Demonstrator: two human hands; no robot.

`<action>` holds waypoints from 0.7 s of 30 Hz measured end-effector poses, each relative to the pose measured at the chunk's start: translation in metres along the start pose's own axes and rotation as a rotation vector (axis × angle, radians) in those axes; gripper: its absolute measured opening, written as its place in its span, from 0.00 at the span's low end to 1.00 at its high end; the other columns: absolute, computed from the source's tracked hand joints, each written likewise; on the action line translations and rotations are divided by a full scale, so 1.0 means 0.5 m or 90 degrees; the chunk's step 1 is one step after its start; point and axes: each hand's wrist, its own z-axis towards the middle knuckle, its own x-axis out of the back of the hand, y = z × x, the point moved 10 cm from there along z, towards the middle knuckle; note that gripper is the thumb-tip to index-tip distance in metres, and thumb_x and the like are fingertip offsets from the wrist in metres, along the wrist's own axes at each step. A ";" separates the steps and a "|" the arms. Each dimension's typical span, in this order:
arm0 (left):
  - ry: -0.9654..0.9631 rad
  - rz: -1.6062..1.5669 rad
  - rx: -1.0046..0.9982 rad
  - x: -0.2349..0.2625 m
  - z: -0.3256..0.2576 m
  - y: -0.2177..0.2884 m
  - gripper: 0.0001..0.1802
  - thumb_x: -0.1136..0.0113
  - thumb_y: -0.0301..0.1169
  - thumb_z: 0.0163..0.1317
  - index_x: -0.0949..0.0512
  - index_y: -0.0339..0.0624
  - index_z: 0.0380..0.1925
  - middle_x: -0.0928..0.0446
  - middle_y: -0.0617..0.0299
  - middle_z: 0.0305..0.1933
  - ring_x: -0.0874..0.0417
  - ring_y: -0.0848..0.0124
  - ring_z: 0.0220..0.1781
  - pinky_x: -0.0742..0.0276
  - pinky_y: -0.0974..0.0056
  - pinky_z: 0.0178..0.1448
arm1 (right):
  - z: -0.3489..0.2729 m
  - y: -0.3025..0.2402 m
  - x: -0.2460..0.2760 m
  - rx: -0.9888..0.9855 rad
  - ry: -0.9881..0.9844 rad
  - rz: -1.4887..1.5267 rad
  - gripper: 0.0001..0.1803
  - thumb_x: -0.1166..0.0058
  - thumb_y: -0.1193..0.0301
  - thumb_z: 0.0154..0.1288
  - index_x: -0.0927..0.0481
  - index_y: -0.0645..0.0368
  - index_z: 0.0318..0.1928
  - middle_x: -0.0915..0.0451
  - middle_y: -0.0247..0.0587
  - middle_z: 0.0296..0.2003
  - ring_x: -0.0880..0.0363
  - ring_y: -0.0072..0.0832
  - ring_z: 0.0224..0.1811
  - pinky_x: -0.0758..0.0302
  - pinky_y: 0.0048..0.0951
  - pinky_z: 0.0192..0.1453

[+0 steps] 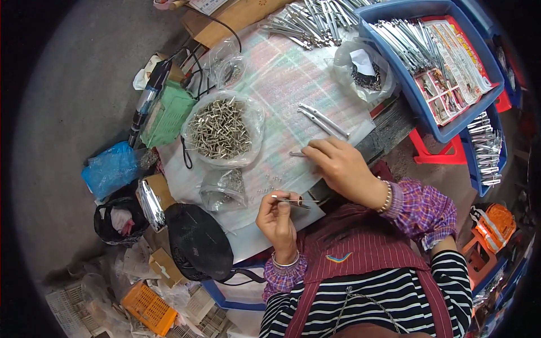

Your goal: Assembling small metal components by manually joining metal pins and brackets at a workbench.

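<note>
In my left hand [277, 225], raised at the front edge of the table, a thin silver metal piece [300, 201] is pinched between thumb and fingers and points to the right. My right hand [345, 170] is bent palm down over the table's right front edge, its fingers closed on a slim silver metal rod whose end [295, 154] shows at the fingertips; the rest is hidden. Just beyond lie two similar silver rods [322, 120]. Tiny clear or silver bits [271, 183] are scattered on the cloth left of the hands.
A bag of metal rivets [221, 129] and a smaller bag of small parts [224, 190] stand to the left. At the back are piled silver rods [315, 22] and a bag of dark parts [366, 73]. A blue tray [445, 133] stands right; a black mesh item [197, 242] sits front left.
</note>
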 end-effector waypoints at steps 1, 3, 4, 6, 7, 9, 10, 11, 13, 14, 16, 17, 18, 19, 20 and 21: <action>0.011 -0.012 -0.001 0.007 0.001 0.001 0.10 0.45 0.31 0.63 0.28 0.33 0.36 0.27 0.56 0.30 0.25 0.67 0.33 0.27 0.63 0.41 | 0.001 0.010 -0.017 -0.001 0.000 -0.002 0.21 0.43 0.78 0.43 0.25 0.59 0.43 0.26 0.39 0.40 0.26 0.35 0.40 0.28 0.31 0.40; 0.028 -0.042 0.012 0.014 0.001 0.000 0.10 0.45 0.31 0.63 0.29 0.34 0.36 0.27 0.56 0.30 0.26 0.68 0.32 0.27 0.65 0.39 | 0.009 0.025 -0.057 0.001 -0.046 -0.060 0.16 0.46 0.78 0.44 0.25 0.59 0.39 0.26 0.38 0.35 0.27 0.35 0.36 0.28 0.33 0.37; 0.040 -0.071 0.027 0.019 0.002 -0.004 0.10 0.45 0.31 0.63 0.29 0.34 0.37 0.28 0.57 0.30 0.26 0.69 0.32 0.27 0.66 0.38 | 0.009 0.028 -0.058 0.005 -0.040 -0.065 0.13 0.48 0.79 0.46 0.25 0.59 0.37 0.27 0.38 0.32 0.28 0.35 0.34 0.29 0.34 0.36; 0.031 -0.095 0.033 0.019 0.005 -0.008 0.10 0.45 0.31 0.63 0.29 0.34 0.37 0.28 0.57 0.30 0.27 0.69 0.32 0.28 0.67 0.37 | 0.012 0.029 -0.055 0.010 -0.030 -0.056 0.14 0.48 0.79 0.45 0.25 0.59 0.37 0.27 0.38 0.32 0.27 0.35 0.34 0.29 0.34 0.36; 0.017 -0.117 0.039 0.015 0.006 -0.010 0.10 0.45 0.31 0.63 0.29 0.35 0.38 0.28 0.58 0.31 0.27 0.70 0.31 0.28 0.67 0.35 | 0.013 0.028 -0.048 0.011 -0.016 -0.048 0.15 0.48 0.80 0.43 0.25 0.59 0.37 0.27 0.38 0.31 0.27 0.34 0.34 0.28 0.35 0.36; 0.023 -0.129 0.040 0.019 0.009 -0.010 0.10 0.45 0.31 0.63 0.29 0.35 0.38 0.28 0.58 0.31 0.28 0.71 0.32 0.29 0.68 0.35 | 0.021 0.015 -0.020 0.010 -0.009 -0.002 0.14 0.46 0.80 0.46 0.24 0.60 0.38 0.25 0.39 0.31 0.26 0.34 0.31 0.28 0.30 0.34; 0.025 -0.139 0.044 0.018 0.011 -0.010 0.10 0.45 0.31 0.63 0.29 0.35 0.39 0.28 0.58 0.31 0.28 0.72 0.32 0.29 0.69 0.35 | 0.021 0.023 -0.003 -0.042 0.012 0.120 0.14 0.46 0.80 0.48 0.23 0.60 0.39 0.24 0.39 0.31 0.25 0.33 0.30 0.29 0.28 0.34; 0.031 -0.142 0.043 0.019 0.013 -0.008 0.10 0.45 0.31 0.63 0.29 0.35 0.39 0.28 0.58 0.31 0.28 0.72 0.32 0.29 0.69 0.35 | 0.019 0.033 0.010 -0.094 0.031 0.244 0.14 0.45 0.80 0.50 0.22 0.61 0.41 0.23 0.40 0.31 0.25 0.32 0.28 0.29 0.25 0.34; 0.038 -0.120 0.024 0.018 0.018 0.003 0.11 0.45 0.32 0.63 0.30 0.35 0.39 0.28 0.59 0.31 0.28 0.73 0.32 0.30 0.70 0.35 | 0.008 0.040 0.002 -0.181 -0.043 0.345 0.10 0.46 0.76 0.59 0.22 0.64 0.42 0.22 0.38 0.30 0.27 0.24 0.26 0.32 0.20 0.34; 0.036 -0.125 0.026 0.012 0.019 0.004 0.11 0.45 0.32 0.63 0.30 0.35 0.39 0.28 0.59 0.31 0.28 0.73 0.32 0.30 0.70 0.35 | -0.021 0.062 -0.026 -0.348 -0.076 0.586 0.11 0.47 0.75 0.61 0.22 0.65 0.43 0.23 0.36 0.30 0.28 0.21 0.27 0.32 0.20 0.33; 0.042 -0.095 0.006 0.005 0.019 0.011 0.10 0.45 0.29 0.63 0.30 0.35 0.40 0.28 0.61 0.33 0.28 0.74 0.32 0.31 0.72 0.35 | -0.077 0.061 -0.080 -0.537 -0.106 0.969 0.15 0.48 0.70 0.65 0.24 0.69 0.45 0.25 0.32 0.31 0.30 0.16 0.30 0.33 0.16 0.34; 0.040 -0.099 0.010 -0.006 0.019 0.013 0.10 0.45 0.29 0.63 0.30 0.35 0.40 0.28 0.61 0.33 0.28 0.74 0.32 0.31 0.72 0.35 | -0.089 0.065 -0.082 -0.541 -0.104 0.965 0.15 0.48 0.70 0.65 0.24 0.69 0.45 0.25 0.32 0.31 0.30 0.16 0.30 0.33 0.16 0.34; 0.038 -0.030 -0.016 -0.018 0.018 0.027 0.10 0.44 0.28 0.62 0.30 0.35 0.40 0.28 0.61 0.34 0.28 0.75 0.33 0.31 0.73 0.36 | -0.104 0.065 -0.090 -0.581 -0.091 1.036 0.14 0.49 0.71 0.65 0.25 0.70 0.47 0.25 0.33 0.32 0.30 0.16 0.30 0.33 0.16 0.34; 0.036 0.039 -0.042 -0.028 0.016 0.036 0.09 0.43 0.26 0.61 0.30 0.34 0.39 0.27 0.61 0.34 0.27 0.76 0.33 0.30 0.73 0.37 | -0.119 0.065 -0.096 -0.620 -0.076 1.109 0.14 0.50 0.73 0.65 0.26 0.71 0.48 0.25 0.33 0.32 0.30 0.17 0.29 0.32 0.15 0.34; 0.037 0.039 -0.041 -0.031 0.013 0.033 0.09 0.43 0.26 0.61 0.30 0.34 0.39 0.27 0.61 0.34 0.27 0.76 0.33 0.30 0.73 0.37 | -0.133 0.065 -0.101 -0.652 -0.078 1.137 0.15 0.49 0.74 0.65 0.27 0.71 0.49 0.25 0.37 0.33 0.29 0.18 0.30 0.31 0.16 0.35; 0.021 0.044 -0.055 -0.039 0.010 0.034 0.09 0.42 0.24 0.60 0.30 0.34 0.39 0.27 0.61 0.35 0.27 0.76 0.34 0.30 0.74 0.39 | -0.139 0.065 -0.102 -0.655 -0.080 1.136 0.15 0.49 0.74 0.65 0.27 0.71 0.49 0.25 0.37 0.33 0.29 0.18 0.30 0.31 0.16 0.35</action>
